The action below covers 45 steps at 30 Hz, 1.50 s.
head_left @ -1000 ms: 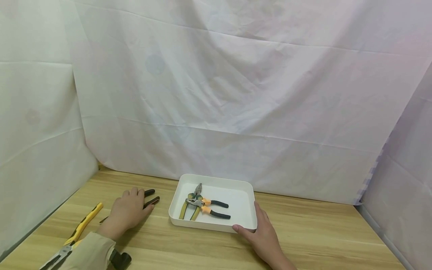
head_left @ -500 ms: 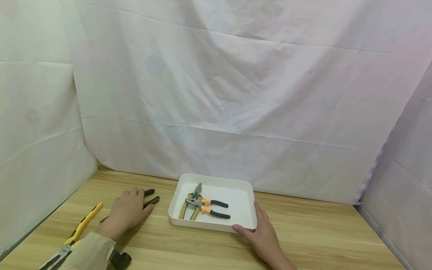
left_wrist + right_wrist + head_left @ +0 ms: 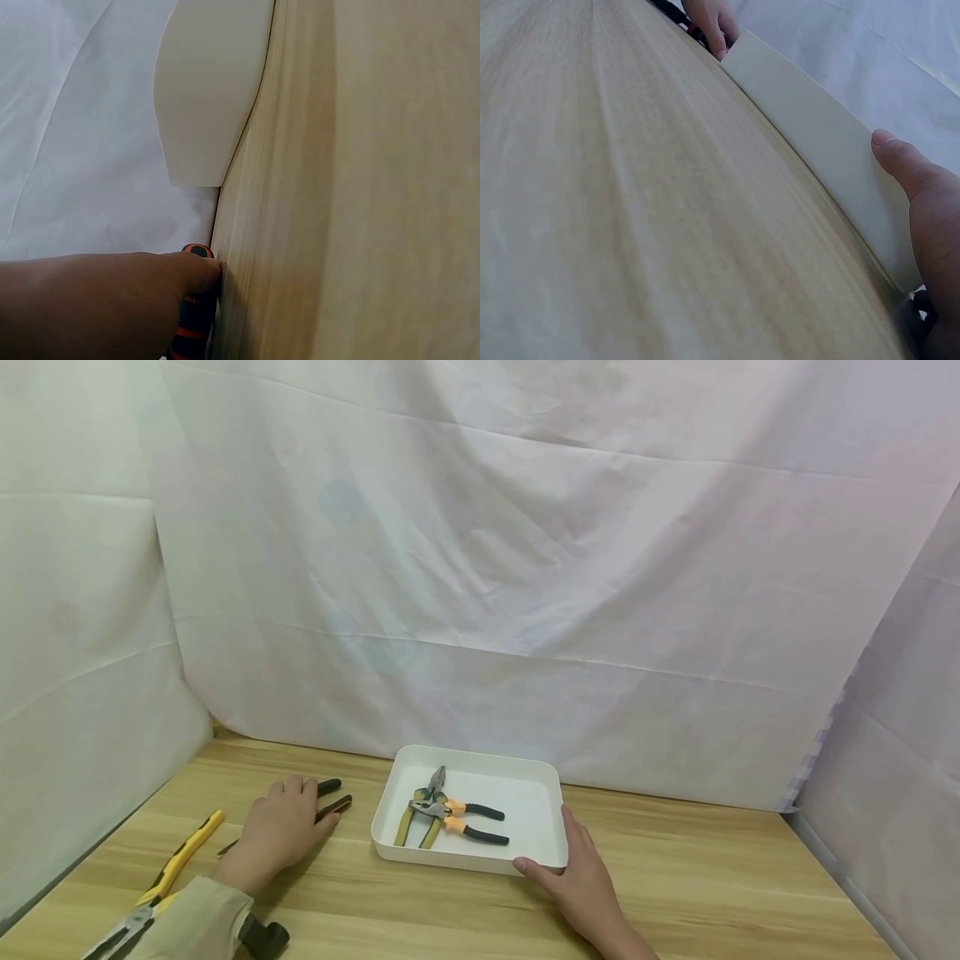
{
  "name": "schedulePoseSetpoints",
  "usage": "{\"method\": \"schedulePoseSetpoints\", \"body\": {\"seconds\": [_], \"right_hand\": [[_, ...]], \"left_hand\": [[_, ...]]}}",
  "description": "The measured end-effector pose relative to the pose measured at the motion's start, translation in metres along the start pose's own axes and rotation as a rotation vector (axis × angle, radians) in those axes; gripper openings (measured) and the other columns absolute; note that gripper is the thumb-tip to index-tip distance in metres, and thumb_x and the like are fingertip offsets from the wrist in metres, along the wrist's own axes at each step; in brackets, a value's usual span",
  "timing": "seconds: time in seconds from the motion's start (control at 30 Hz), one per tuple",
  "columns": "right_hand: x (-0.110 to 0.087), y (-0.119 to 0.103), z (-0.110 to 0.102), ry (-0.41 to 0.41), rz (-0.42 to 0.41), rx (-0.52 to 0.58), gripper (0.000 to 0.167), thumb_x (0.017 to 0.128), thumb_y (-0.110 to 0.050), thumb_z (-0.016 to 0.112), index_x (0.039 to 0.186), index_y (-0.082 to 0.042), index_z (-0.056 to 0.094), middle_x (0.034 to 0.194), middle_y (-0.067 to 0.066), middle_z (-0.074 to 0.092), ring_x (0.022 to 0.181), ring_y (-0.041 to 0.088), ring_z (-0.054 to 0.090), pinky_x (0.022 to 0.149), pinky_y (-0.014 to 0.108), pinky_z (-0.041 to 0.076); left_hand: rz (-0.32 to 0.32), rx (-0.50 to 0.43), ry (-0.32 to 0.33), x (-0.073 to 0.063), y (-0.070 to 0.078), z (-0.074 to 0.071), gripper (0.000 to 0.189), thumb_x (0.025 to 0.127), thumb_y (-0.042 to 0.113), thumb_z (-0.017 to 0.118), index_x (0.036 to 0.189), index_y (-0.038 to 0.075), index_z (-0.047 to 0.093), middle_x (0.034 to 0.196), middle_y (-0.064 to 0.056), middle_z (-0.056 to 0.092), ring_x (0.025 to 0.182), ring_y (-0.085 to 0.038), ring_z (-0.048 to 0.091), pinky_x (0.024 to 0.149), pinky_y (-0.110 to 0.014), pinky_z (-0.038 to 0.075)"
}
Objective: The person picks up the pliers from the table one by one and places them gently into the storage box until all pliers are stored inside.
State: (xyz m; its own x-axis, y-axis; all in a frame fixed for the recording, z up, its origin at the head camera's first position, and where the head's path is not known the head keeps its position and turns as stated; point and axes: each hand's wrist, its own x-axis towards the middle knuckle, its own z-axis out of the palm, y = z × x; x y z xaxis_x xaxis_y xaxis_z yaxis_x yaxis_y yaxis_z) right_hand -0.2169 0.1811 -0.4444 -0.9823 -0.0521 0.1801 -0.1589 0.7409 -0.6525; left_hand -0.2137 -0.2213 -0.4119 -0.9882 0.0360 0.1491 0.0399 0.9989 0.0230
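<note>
At the left of the head view, my left hand grips pliers lying on the table, whose two dark handles stick out past the fingers. Their head is mostly hidden beneath the hand. Red bands show on the dark handle in the left wrist view, with the thumb against it. My right hand holds the near right corner of a white tray, thumb on the front rim. Inside the tray, orange-and-black pliers lie across yellow-green pliers.
Yellow-and-black long-nose pliers lie at the table's left, partly behind the left sleeve. White cloth hangs behind the wooden table and along both sides. The tray stands close to the back cloth.
The whole head view has shifted very slightly. Both hands, the tray and the pliers keep their places.
</note>
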Motion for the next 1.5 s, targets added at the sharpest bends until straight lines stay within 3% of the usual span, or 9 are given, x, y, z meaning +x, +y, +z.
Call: {"method": "schedulePoseSetpoints", "body": {"seconds": [0.7,1.27,1.5], "right_hand": [[0.0021,0.0016,0.0022,0.01,-0.01,0.028,0.115,0.078,-0.065,0.077,0.161,-0.005,0.023,0.158,0.018,0.039,0.143,0.038,0.044,0.112,0.059,0.04],[0.0023,0.0023,0.0022,0.007,0.006,0.035,0.116,0.078,-0.065,0.077,0.16,-0.005,0.023,0.159,0.019,0.038,0.145,0.04,0.042,0.114,0.06,0.038],[0.0011,0.0015,0.0022,0.001,0.016,0.04,0.116,0.077,-0.066,0.077,0.16,-0.005,0.023,0.16,0.02,0.037,0.145,0.041,0.041,0.114,0.061,0.038]], "left_hand": [[0.002,0.001,0.027,-0.0017,-0.0015,-0.0007,0.065,0.094,0.044,0.066,0.123,-0.013,0.055,0.103,-0.023,0.058,0.088,-0.036,0.058,0.067,-0.05,0.054],[-0.002,-0.017,0.005,0.0016,-0.003,0.0008,0.069,0.095,0.047,0.065,0.129,-0.012,0.054,0.113,-0.03,0.058,0.095,-0.042,0.06,0.072,-0.054,0.055],[0.023,-0.004,0.02,0.0001,-0.0015,-0.0001,0.066,0.096,0.044,0.065,0.127,-0.013,0.054,0.109,-0.03,0.058,0.093,-0.041,0.059,0.071,-0.052,0.055]]}}
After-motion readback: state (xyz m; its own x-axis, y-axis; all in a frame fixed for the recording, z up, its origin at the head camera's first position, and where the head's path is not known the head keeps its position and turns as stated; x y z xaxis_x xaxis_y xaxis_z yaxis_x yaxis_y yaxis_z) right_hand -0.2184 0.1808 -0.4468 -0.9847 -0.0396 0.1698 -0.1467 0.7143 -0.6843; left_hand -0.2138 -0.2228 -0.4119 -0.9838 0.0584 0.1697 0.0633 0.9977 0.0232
